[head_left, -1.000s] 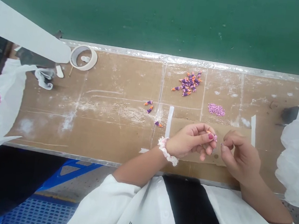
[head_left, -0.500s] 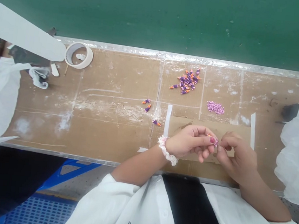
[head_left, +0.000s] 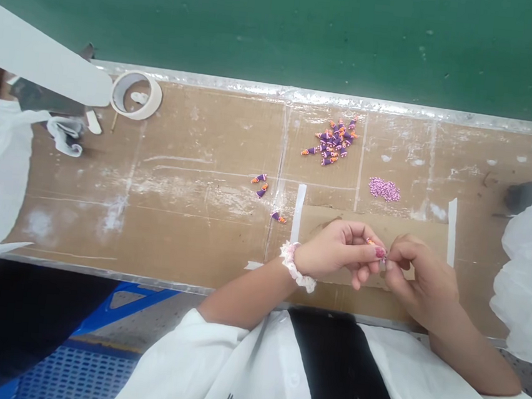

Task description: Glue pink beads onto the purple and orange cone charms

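My left hand (head_left: 346,251), with a white scrunchie at its wrist, is closed on a small orange and purple figurine (head_left: 369,241), mostly hidden by the fingers. Close against it, my right hand (head_left: 416,270) has thumb and forefinger pinched at the figurine's right end; whatever lies between those fingertips is too small to make out. Beyond the hands is a small heap of tiny pink-purple beads (head_left: 384,189). Farther back lies a pile of similar purple and orange figurines (head_left: 332,142). Three loose figurines (head_left: 261,190) rest to the left of my hands.
A cardboard sheet (head_left: 404,231) is taped under my hands by white strips. At the back left stands a roll of tape (head_left: 151,104) beside a grey cloth (head_left: 65,135). White plastic bags (head_left: 529,269) crowd the right edge; another bag (head_left: 6,187) with pink contents lies far left.
Both hands stay in nearly the same place, with small finger movements at the figurine. The view has shifted slightly.
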